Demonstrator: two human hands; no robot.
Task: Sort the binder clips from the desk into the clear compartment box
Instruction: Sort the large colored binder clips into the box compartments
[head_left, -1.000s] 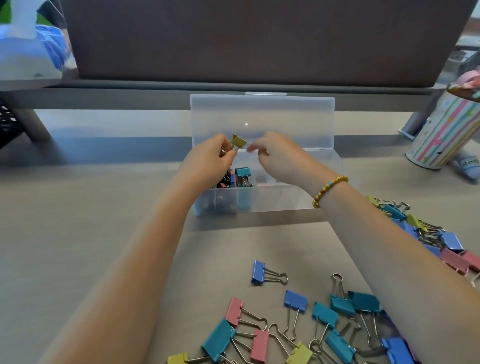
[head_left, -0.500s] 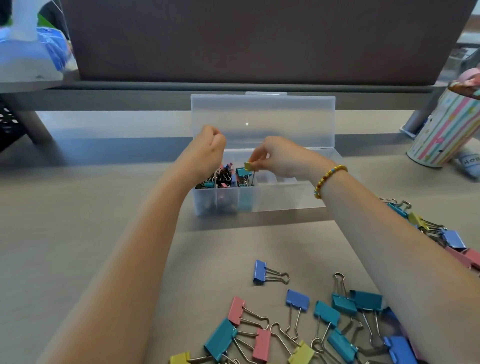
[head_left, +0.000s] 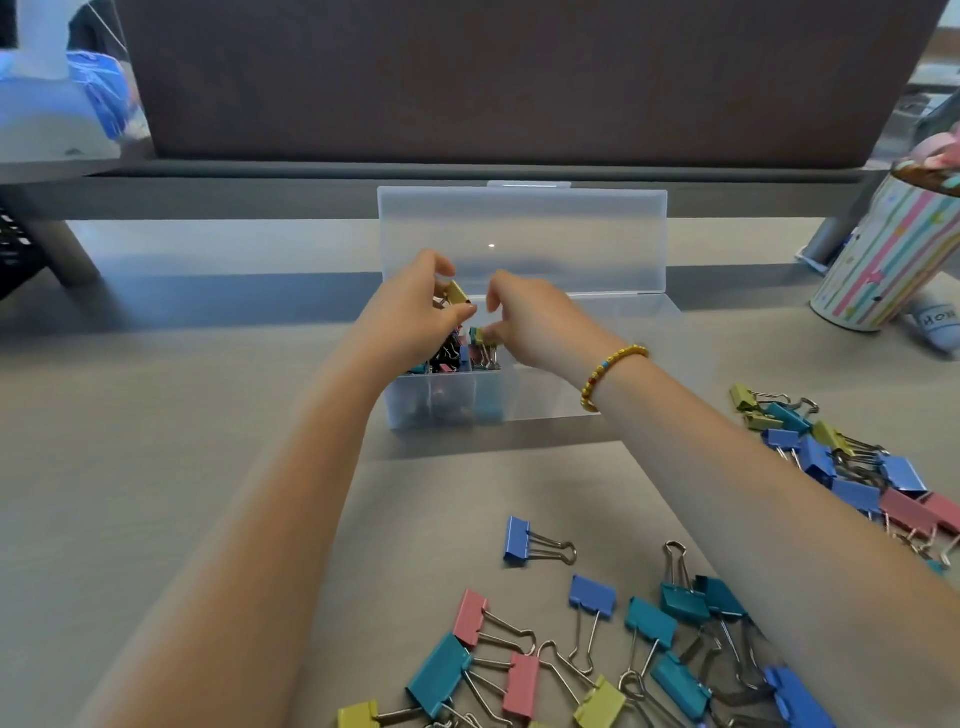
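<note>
The clear box (head_left: 524, 384) is sitting open mid-desk (head_left: 156, 441), with loose clips (head_left: 540, 540) lying near me. They're light, stiff, springy things, probably easiest grabbed by the body. Left hand (head_left: 410, 317) is pinching a small yellow clip (head_left: 458, 292) over the box; right hand (head_left: 524, 322) is curling by the clips inside, can't tell if it's gripping.

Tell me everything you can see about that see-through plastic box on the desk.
The clear compartment box is a long, low rectangle of frosted, translucent plastic standing on the grey desk. Its hinged lid stands open and upright at the back, with a small latch tab on its top edge. Inner walls divide it: the left compartments hold small binder clips in mixed colours, while the right part looks empty. The left hand, pinching a yellow clip, and the right hand hover over it.
</note>
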